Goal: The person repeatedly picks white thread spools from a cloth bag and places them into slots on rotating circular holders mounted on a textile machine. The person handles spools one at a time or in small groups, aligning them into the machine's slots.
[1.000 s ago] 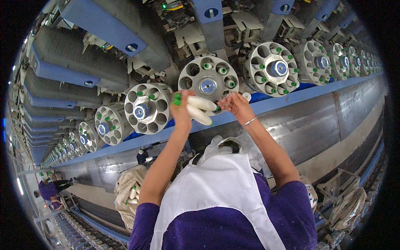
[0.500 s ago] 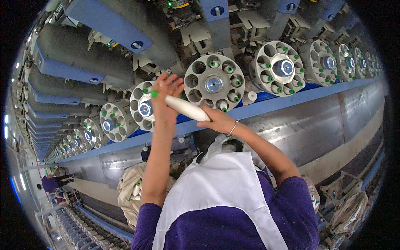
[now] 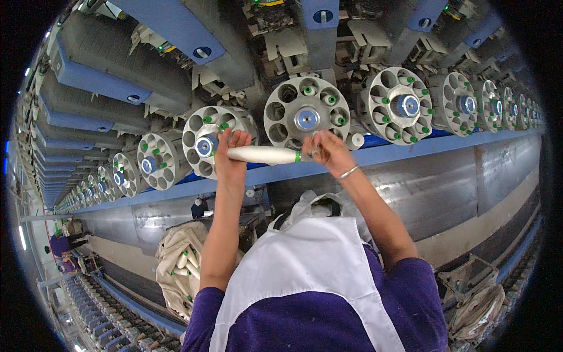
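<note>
A yarn bobbin (image 3: 264,154), wound with white yarn and with a green tube end at its right, lies nearly level in front of a round magazine. My left hand (image 3: 232,155) is closed on its left end, fingertips pointing up. Just beyond the green end is my right hand (image 3: 329,154), its fingers curled in and slightly blurred; any thread between them is too fine to see. Behind the hands stands the round magazine (image 3: 308,98) with a blue hub, some pockets holding green-tipped bobbins and others dark. A second magazine (image 3: 189,141) stands behind my left hand.
More magazines, such as one on the right (image 3: 375,97), line a blue rail (image 3: 399,142) above a grey metal panel (image 3: 410,176). A beige cloth sack (image 3: 170,252) of bobbins hangs at lower left. Blue machine arms (image 3: 170,29) jut overhead. Another person (image 3: 60,245) is far left.
The bobbin has turned end for end: its green tip was by my left hand and now points right. My right hand has let go of the bobbin and moved right and up.
</note>
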Available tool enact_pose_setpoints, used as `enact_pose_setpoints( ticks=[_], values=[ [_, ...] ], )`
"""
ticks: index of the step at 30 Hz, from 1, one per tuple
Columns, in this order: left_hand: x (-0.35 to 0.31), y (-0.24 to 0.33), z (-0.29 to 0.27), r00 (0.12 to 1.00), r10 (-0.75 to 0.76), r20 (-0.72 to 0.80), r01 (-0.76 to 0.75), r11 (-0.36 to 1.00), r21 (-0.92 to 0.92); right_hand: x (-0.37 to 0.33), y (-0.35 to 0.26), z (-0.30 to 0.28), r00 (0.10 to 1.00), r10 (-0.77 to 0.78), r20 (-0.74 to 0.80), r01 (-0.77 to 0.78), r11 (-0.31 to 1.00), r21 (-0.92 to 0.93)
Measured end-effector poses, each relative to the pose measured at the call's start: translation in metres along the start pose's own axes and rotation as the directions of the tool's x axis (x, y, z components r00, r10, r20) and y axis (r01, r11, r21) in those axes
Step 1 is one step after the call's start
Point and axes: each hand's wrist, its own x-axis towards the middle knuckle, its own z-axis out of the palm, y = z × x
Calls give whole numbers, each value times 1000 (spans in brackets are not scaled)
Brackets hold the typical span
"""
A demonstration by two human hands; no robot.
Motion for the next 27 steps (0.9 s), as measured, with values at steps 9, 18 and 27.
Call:
enact_pose_setpoints(
  ticks=[9, 18, 27],
  values=[
    [2, 3, -5, 1000, 16, 12, -16, 1000, -25, -12, -24, -38, 929, -337, 157, 253, 264, -931],
    [-1, -61, 17, 927, 348, 137, -374, 868, 326, 18, -90, -44, 941, -284, 181, 312, 529, -789],
    [-42, -84, -21, 864, 189, 467, -496, 482, 722, 57, -167, 89, 851, -247, 464, 523, 481, -703]
  ],
)
